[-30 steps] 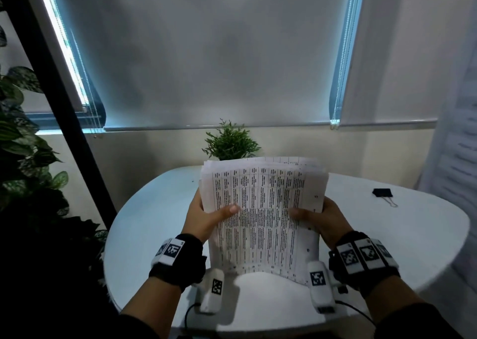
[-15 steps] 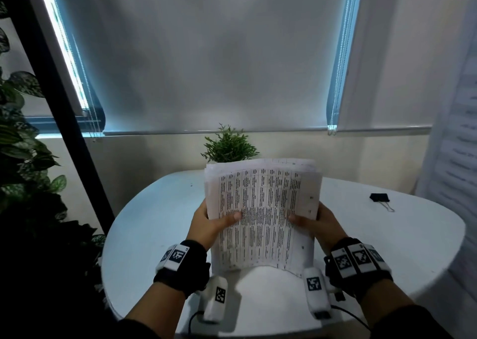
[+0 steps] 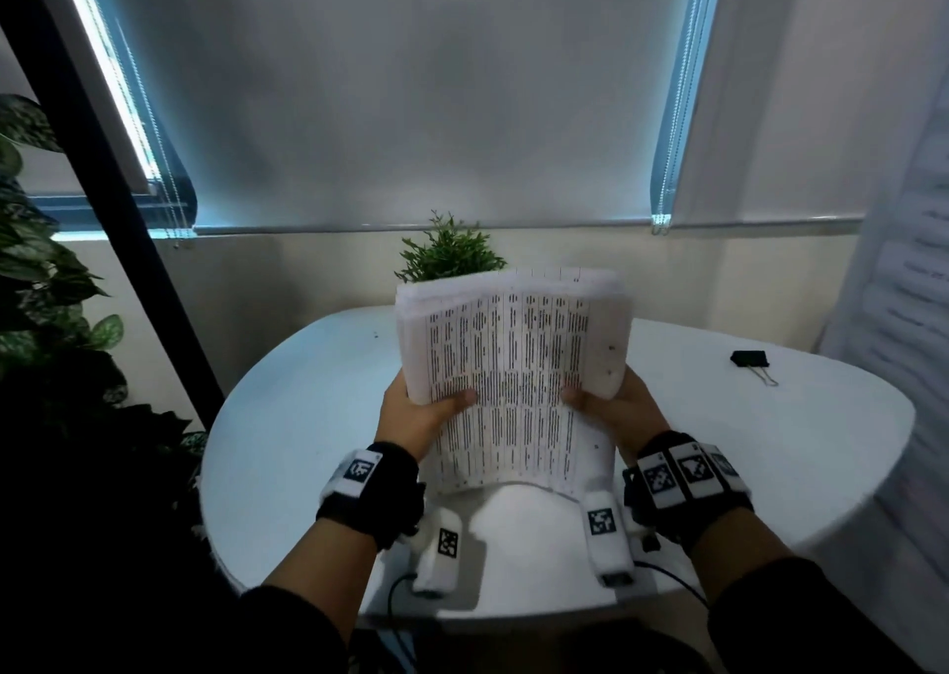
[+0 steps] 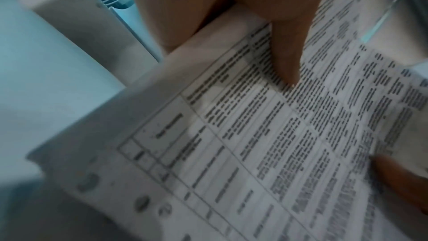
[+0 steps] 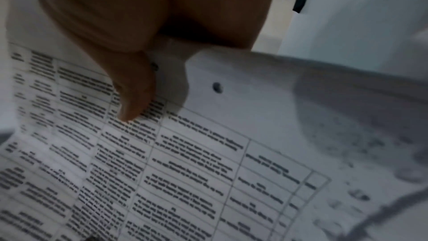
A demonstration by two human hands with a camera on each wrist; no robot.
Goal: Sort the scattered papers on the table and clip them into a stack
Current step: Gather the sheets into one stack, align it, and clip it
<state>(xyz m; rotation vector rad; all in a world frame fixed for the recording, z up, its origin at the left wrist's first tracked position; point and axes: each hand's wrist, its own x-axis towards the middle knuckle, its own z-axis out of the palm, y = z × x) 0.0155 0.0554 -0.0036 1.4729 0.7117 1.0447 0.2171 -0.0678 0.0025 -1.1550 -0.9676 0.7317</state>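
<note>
A thick stack of printed papers [image 3: 508, 365] stands upright on its lower edge on the white table [image 3: 287, 416], its top page covered in a text table. My left hand [image 3: 411, 414] grips the stack's left side, thumb across the front page. My right hand [image 3: 611, 406] grips the right side the same way. In the left wrist view the thumb lies on the papers [image 4: 231, 135]; in the right wrist view the thumb presses the punched sheet [image 5: 208, 153]. A black binder clip [image 3: 751, 360] lies on the table to the right, away from both hands, and shows as the clip [image 5: 301, 0] in the right wrist view.
A small green potted plant [image 3: 449, 255] stands behind the papers at the table's far edge. Large leafy plants [image 3: 46, 314] and a dark slanted post [image 3: 102, 160] fill the left. A closed window blind [image 3: 411, 83] hangs behind the table. White wrist-camera units sit below both wrists.
The stack has shifted slightly up and back between my hands, with its top edges drawn closer together. Both hands keep their grip on its sides. The binder clip has not moved.
</note>
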